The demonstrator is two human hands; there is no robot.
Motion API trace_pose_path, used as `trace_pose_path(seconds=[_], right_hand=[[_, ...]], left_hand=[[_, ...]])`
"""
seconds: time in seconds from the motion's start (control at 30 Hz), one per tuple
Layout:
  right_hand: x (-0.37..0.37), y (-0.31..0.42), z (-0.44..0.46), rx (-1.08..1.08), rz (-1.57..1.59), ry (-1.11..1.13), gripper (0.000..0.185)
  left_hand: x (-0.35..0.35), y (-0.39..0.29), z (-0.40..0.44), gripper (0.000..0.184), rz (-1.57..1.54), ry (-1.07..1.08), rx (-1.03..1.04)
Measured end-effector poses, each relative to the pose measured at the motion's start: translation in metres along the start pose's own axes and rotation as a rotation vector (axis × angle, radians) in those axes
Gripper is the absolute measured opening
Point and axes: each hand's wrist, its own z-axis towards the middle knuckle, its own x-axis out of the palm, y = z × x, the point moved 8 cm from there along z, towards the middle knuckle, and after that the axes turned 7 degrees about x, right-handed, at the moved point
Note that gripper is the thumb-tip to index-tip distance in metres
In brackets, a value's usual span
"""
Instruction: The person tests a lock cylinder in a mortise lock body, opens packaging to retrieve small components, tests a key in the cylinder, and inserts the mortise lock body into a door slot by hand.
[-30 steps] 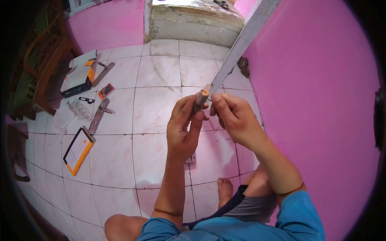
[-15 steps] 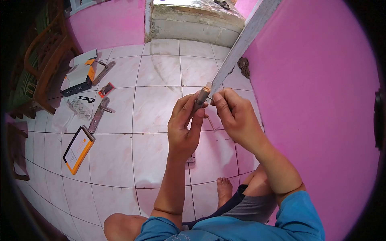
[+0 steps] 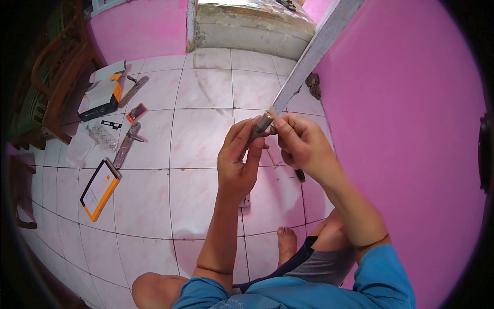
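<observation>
My left hand (image 3: 237,167) holds a metal lock cylinder (image 3: 264,123) with a brass-coloured end, tilted up and away from me. The fingers wrap its lower part and hide it. My right hand (image 3: 303,144) is closed in a pinch right beside the cylinder's upper end. Whatever sits between its thumb and forefinger is too small to make out. Below the hands, partly covered by them, a black object with an orange end (image 3: 300,175) lies on the floor. A metal plate (image 3: 246,201) shows a little behind my left wrist.
At left on the tiles lie an opened box (image 3: 99,106), two door handle plates (image 3: 126,147), a small red-edged packet (image 3: 136,112), clear plastic (image 3: 80,147) and an orange-and-white box (image 3: 100,190). A wooden chair (image 3: 54,77) stands beyond them. A door edge (image 3: 314,56) and pink wall (image 3: 406,129) flank my right side.
My right hand has shifted slightly down and stays pinched near the cylinder. The black object below it has come into view. The cylinder remains in my left hand.
</observation>
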Motion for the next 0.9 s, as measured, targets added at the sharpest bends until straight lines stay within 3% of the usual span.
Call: trace_pose_path(seconds=[0.07, 0.13, 0.2, 0.23, 0.3, 0.43, 0.53, 0.6, 0.67, 0.73, 0.77, 0.83, 0.9], right_hand=[[0.021, -0.021, -0.002, 0.392, 0.553, 0.344, 0.034], [0.023, -0.018, -0.003, 0.388, 0.556, 0.368, 0.039], [0.003, -0.004, -0.003, 0.196, 0.236, 0.043, 0.032], [0.007, -0.008, -0.004, 0.197, 0.235, 0.041, 0.032], [0.0, 0.028, -0.018, -0.407, -0.253, -0.265, 0.022], [-0.001, 0.025, -0.017, -0.433, -0.377, -0.292, 0.013], [-0.006, 0.01, -0.007, -0.296, -0.223, -0.193, 0.021], [0.019, -0.034, 0.0, 0.419, 0.578, 0.371, 0.033], [0.022, -0.03, -0.002, 0.415, 0.595, 0.405, 0.041], [0.007, -0.023, 0.002, 0.199, 0.253, 0.074, 0.038], [0.012, -0.024, -0.001, 0.2, 0.253, 0.074, 0.038], [0.003, 0.009, -0.01, -0.241, -0.137, -0.177, 0.038], [0.005, 0.006, -0.008, -0.32, -0.237, -0.239, 0.038]], left_hand=[[0.0, 0.0, 0.001, 0.032, 0.012, 0.004, -0.003], [0.0, 0.001, 0.0, 0.032, 0.026, 0.008, -0.007], [-0.001, 0.008, -0.002, 0.031, 0.002, -0.034, -0.072], [0.0, 0.008, -0.002, 0.031, 0.001, -0.033, -0.072], [0.005, 0.008, -0.003, 0.031, -0.039, -0.019, -0.093], [0.011, 0.01, -0.003, 0.031, -0.067, -0.027, -0.064], [0.009, 0.013, -0.004, 0.031, -0.003, 0.02, -0.032], [0.01, 0.014, -0.004, 0.031, 0.047, 0.063, 0.041], [0.01, 0.018, -0.005, 0.032, 0.051, 0.032, 0.055], [0.008, 0.018, -0.005, 0.034, 0.055, 0.006, 0.066], [0.006, 0.018, -0.005, 0.035, 0.048, -0.012, 0.057], [0.003, 0.017, -0.004, 0.035, 0.041, -0.034, 0.046], [0.007, 0.014, -0.002, 0.033, 0.027, 0.017, 0.03]])
